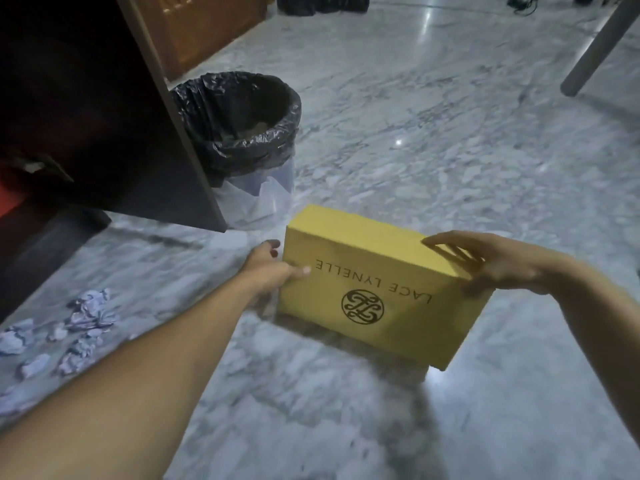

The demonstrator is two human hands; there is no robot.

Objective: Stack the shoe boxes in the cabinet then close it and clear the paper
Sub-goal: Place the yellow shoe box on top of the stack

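Note:
A yellow shoe box (374, 282) printed "LACE LYNELLE" is held just above the marble floor, tilted, its lid toward me. My left hand (268, 268) grips its left end, thumb on the lid and fingers behind. My right hand (491, 261) grips the right end, fingers curled over the top edge. The dark cabinet (62, 109) stands at the upper left with its door (173, 116) swung open. Crumpled pale paper (86, 313) lies scattered on the floor at the left.
A bin lined with a black bag (242, 133) stands just right of the open cabinet door. A grey furniture leg (599, 46) slants at the upper right. A wooden door (207, 26) is at the back. Something red (10, 195) shows low inside the cabinet.

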